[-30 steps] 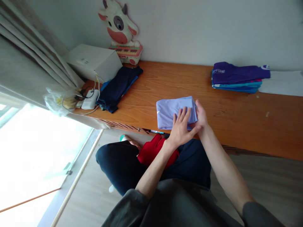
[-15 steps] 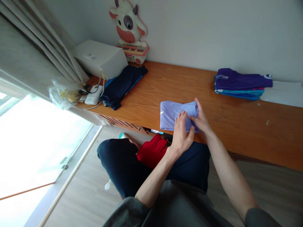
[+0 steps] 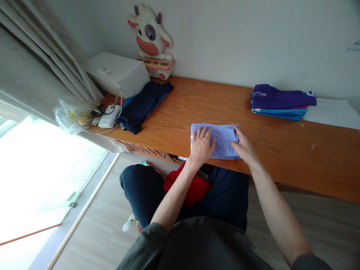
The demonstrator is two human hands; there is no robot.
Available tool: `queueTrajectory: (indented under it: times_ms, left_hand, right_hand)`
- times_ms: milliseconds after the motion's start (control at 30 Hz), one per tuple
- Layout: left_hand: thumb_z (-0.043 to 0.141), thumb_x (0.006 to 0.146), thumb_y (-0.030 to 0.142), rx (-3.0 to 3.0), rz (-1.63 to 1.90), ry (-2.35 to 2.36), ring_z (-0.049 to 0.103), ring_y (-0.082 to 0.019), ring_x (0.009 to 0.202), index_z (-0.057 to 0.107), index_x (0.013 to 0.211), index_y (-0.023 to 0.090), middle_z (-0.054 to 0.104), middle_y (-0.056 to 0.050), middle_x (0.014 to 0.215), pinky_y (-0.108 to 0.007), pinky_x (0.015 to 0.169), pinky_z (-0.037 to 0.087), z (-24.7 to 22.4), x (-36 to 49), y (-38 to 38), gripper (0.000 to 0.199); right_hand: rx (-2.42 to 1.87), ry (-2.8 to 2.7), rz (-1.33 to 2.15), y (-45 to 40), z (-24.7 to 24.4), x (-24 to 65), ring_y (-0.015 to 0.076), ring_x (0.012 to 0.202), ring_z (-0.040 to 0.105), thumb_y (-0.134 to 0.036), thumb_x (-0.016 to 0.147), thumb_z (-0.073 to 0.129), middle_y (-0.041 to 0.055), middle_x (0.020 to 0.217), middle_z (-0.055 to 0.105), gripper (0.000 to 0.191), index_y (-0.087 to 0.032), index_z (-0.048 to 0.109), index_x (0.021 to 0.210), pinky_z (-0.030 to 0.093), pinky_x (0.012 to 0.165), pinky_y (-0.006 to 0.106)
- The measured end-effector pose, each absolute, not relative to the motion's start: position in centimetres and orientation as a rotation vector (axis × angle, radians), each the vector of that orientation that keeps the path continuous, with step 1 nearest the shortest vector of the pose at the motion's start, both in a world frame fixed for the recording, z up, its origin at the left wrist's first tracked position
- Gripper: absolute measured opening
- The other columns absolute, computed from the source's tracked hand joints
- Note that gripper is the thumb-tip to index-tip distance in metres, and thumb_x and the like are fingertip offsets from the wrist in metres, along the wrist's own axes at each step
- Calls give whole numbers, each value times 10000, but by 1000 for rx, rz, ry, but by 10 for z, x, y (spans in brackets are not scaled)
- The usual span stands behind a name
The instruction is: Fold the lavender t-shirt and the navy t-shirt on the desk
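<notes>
A person wears a dark grey top, its sleeves pushed up above the elbows, leaving both forearms bare, and dark navy trousers. The left hand (image 3: 201,146) and right hand (image 3: 244,147) carry no rings, watch or gloves.

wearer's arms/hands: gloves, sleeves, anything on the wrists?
Both hands bare: left hand and right hand show no gloves, and no rings or watch that I can make out. Forearms uncovered; dark grey sleeves bunched up near the elbows. No markings visible.
</notes>
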State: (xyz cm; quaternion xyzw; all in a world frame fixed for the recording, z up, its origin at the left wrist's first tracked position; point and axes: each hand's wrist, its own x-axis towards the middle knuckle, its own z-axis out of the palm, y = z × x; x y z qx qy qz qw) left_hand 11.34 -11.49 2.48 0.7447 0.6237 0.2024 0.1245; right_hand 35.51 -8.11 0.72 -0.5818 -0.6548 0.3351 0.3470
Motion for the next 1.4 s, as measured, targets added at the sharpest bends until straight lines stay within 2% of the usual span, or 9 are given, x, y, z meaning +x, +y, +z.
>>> queueTrajectory:
  times_ms: [100, 300, 467, 633, 733, 833, 1000, 1267, 1400]
  left_hand:
    - [453, 1256, 481, 2184, 577, 1851, 326, -408, 1877, 560, 1828, 146, 462, -131, 1965, -652, 1560, 243, 19, 132, -124, 672]
    - [449, 1247, 553, 2168, 560, 1917, 276, -439, 1890, 499, 1872, 153, 386, -140, 2000, -743, 1550, 179, 3, 153, -125, 745]
    - [551, 1212, 536, 2125, 728, 1830, 239, -472, 1896, 531, 1856, 160, 381, -175, 1995, -809, 1536, 81, -13, 155, -123, 746]
    - [679, 1157, 559, 2044, 859, 1749, 225, -482, 1897, 546, 1855, 219, 409, -165, 1984, -825, 1528, 43, -17, 155, -122, 788]
    - [697, 1146, 586, 2046, 852, 1747, 222, -487, 1897, 541, 1858, 211, 401, -172, 1987, -823, 1529, 43, -16, 155, -123, 820]
    - [713, 1133, 623, 2044, 843, 1743, 214, -495, 1897, 542, 1856, 213, 399, -174, 1987, -835, 1523, 48, -16, 155, -123, 848]
    - [678, 1144, 686, 2068, 845, 1756, 208, -499, 1898, 530, 1854, 190, 393, -186, 1988, -833, 1522, 40, -18, 155, -123, 879]
    - [730, 1119, 676, 2067, 857, 1744, 225, -490, 1896, 526, 1857, 237, 418, -160, 1981, -833, 1526, 56, -18, 155, -124, 882]
    - [714, 1126, 684, 2069, 856, 1746, 217, -478, 1900, 521, 1859, 228, 405, -158, 1988, -811, 1535, 32, -18, 155, -124, 884]
  right_hand:
    - [-1561, -1737, 843, -84, 4, 362, 389, 1836, 413, -286, 838, 745, 82, 1966, 453, 1104, -242, 460, 1904, 268, 1551, 619]
    - [-1697, -1796, 760, -87, -9, 372, 431, 1802, 467, -295, 822, 739, 157, 1947, 471, 1135, -175, 437, 1910, 317, 1528, 647]
    - [-1698, -1810, 678, -92, -15, 374, 467, 1762, 520, -342, 852, 755, 197, 1922, 502, 1093, -167, 461, 1891, 351, 1505, 689]
    - [-1725, -1771, 439, -101, -14, 380, 542, 1709, 551, -536, 942, 833, 290, 1857, 548, 1131, -143, 377, 1900, 421, 1422, 782]
    - [-1872, -1744, 309, -107, -13, 385, 602, 1595, 630, -719, 960, 826, 379, 1679, 670, 1059, -81, 538, 1755, 471, 1338, 819]
    - [-2003, -1811, 306, -107, -12, 386, 597, 1423, 737, -830, 998, 739, 361, 1426, 798, 817, -136, 750, 1431, 543, 1244, 807]
    - [-1963, -1892, 394, -98, -18, 375, 571, 1295, 781, -755, 983, 735, 315, 1248, 829, 588, -202, 772, 1178, 584, 1187, 772]
    - [-1812, -1533, 468, -110, -39, 368, 495, 1293, 767, -704, 918, 791, 205, 1317, 810, 609, -265, 654, 1317, 593, 1217, 731]
    - [-1656, -1512, 508, -117, -42, 369, 451, 1433, 710, -635, 970, 746, 202, 1527, 709, 653, -280, 553, 1484, 564, 1291, 666]
